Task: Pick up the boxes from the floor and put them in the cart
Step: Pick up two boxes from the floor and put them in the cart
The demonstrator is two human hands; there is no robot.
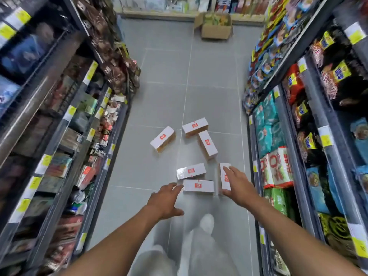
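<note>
Boxes are seen on the grey floor [163, 72] of a shop aisle, and six of them can be counted. All six are white on top with a small red label. Three lie farther away: one box on the left [162, 139], one at the back [195, 127], and one beside it on the right [207, 144]. The back box and the right one are touching or almost touching. Three lie nearer: a middle box [191, 171], a front box [198, 186] just below it, and a side box [225, 179] turned the long way.

Two bare hands are stretched out over the near boxes. The left hand [165, 200] is spread wide, with its fingertips close to the end of the front box. The right hand [239, 186] is laid flat and open on the side box, and nothing is gripped by it.

Two rows of shelves are seen, one on the left [59, 126] and one on the right [298, 116], both full of packets. One open cardboard carton [216, 26] is set at the far end of the aisle. One white shoe [207, 223] is seen below the hands, but it is blurred.
</note>
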